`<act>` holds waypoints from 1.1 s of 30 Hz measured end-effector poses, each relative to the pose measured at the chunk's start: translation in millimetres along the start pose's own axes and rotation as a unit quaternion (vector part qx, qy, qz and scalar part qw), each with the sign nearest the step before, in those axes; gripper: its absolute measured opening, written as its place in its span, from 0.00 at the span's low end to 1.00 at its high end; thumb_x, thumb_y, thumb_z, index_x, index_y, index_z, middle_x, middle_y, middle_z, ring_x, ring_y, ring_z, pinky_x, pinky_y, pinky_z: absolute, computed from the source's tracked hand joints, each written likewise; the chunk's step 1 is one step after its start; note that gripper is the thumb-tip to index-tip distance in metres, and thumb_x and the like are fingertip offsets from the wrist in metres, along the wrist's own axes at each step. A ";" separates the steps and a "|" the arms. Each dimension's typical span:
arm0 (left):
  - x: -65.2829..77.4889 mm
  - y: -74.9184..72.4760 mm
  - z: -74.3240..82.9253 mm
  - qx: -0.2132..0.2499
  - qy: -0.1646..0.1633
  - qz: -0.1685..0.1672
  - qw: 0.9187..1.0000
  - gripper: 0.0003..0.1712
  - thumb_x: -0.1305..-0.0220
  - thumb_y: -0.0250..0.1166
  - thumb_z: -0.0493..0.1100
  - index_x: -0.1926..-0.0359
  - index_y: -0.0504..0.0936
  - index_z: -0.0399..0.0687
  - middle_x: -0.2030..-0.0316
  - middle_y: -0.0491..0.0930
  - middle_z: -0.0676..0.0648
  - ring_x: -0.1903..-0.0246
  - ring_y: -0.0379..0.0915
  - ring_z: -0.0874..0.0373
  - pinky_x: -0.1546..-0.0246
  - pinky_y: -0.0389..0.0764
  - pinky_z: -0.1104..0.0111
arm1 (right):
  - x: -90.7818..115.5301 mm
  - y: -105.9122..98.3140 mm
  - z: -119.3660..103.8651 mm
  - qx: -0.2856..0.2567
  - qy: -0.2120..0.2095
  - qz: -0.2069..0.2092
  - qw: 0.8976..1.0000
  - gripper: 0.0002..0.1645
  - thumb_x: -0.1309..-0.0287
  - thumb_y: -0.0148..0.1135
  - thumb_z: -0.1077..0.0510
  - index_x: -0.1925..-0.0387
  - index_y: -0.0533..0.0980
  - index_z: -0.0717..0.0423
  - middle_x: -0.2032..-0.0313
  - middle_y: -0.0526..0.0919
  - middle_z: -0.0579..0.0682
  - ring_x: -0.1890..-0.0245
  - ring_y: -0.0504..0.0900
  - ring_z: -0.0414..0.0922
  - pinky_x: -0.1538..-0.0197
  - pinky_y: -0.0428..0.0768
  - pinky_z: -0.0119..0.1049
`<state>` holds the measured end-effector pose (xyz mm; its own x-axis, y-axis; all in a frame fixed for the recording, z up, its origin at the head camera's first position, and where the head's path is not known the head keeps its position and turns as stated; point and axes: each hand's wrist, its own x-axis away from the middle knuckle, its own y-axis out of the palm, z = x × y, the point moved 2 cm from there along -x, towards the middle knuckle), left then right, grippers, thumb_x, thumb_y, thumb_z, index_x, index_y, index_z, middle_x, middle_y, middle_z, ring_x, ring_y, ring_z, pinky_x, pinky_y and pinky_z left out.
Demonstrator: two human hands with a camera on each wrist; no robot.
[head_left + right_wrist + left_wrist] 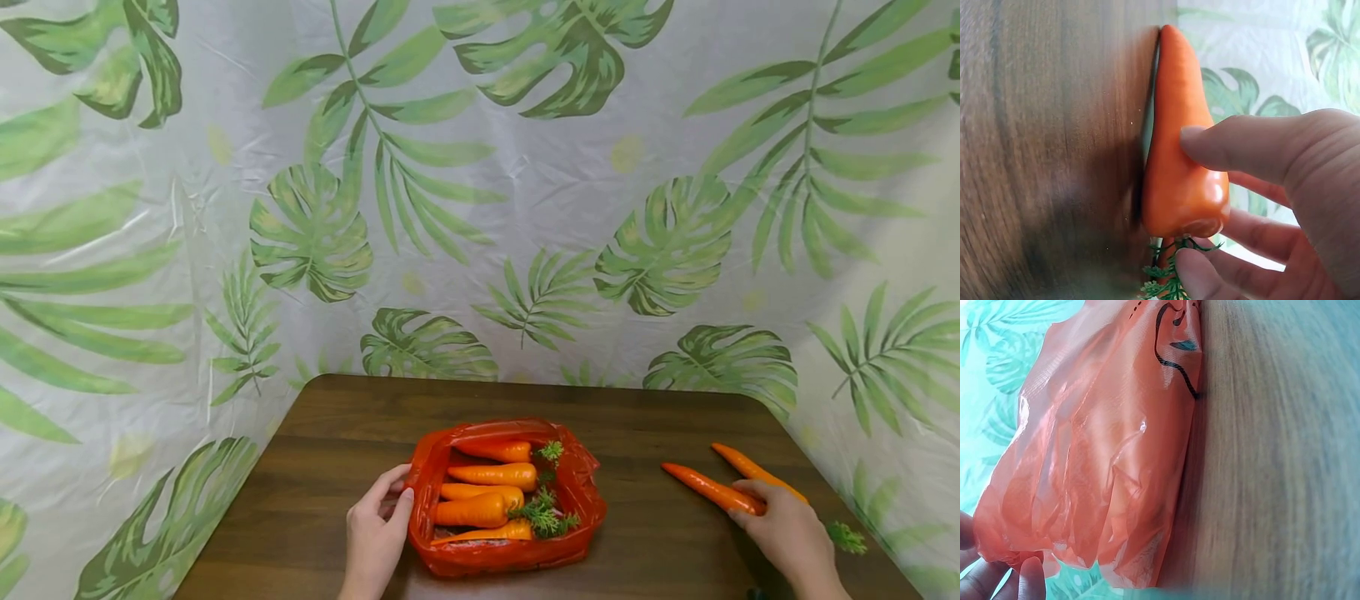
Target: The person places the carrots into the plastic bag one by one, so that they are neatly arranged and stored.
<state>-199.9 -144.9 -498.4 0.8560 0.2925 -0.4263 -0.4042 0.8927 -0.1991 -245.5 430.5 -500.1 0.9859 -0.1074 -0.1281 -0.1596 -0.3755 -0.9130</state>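
Observation:
A red plastic bag (517,562) stands with its mouth spread wide on the table, several orange carrots (491,475) lying inside it, some with green tops. My left hand (378,525) pinches the bag's left rim between thumb and fingers; the left wrist view has those fingers at the edge of the bag (1104,444). Over at the right, my right hand (791,529) grips a carrot (712,490) near its thick end. In the right wrist view the thumb presses on this carrot (1179,137), close to the tabletop. Just beyond lies another carrot (750,467), partly hidden by the hand.
The dark wooden table (637,433) has rounded far corners. Behind it hangs a pale curtain (555,200) printed with green leaves. A green carrot top (847,537) shows near the table's right edge, beside my right hand.

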 end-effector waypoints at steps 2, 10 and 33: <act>0.0 -0.4 -0.1 0.000 0.000 0.001 1.000 0.17 0.36 0.70 0.35 0.49 0.86 0.55 0.65 0.84 0.49 0.65 0.83 0.61 0.65 0.84 0.71 | -1.3 0.8 0.1 0.000 0.002 -0.013 1.000 0.38 0.48 0.74 0.38 0.43 0.80 0.57 0.47 0.78 0.73 0.55 0.78 0.69 0.70 0.76 0.53; -0.4 -0.3 1.3 0.003 0.005 0.002 1.000 0.15 0.36 0.70 0.36 0.49 0.86 0.54 0.65 0.85 0.48 0.65 0.82 0.61 0.65 0.84 0.70 | -1.9 -0.9 -2.2 0.004 -0.002 -0.039 0.999 0.40 0.53 0.78 0.42 0.41 0.78 0.59 0.46 0.76 0.75 0.52 0.76 0.72 0.67 0.77 0.58; -0.2 -1.0 0.8 0.002 0.001 0.003 1.000 0.15 0.35 0.70 0.37 0.48 0.86 0.54 0.64 0.84 0.48 0.65 0.83 0.61 0.65 0.84 0.70 | 2.0 -2.4 -9.2 -0.010 -0.004 0.014 1.000 0.39 0.49 0.76 0.44 0.38 0.76 0.57 0.53 0.81 0.69 0.70 0.78 0.50 0.77 0.67 0.40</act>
<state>-199.4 -145.7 -497.4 0.8526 0.2978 -0.4294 -0.4084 0.8924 -0.1920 -243.6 422.7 -494.6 0.9813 -0.1111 -0.1570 -0.1884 -0.3908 -0.9010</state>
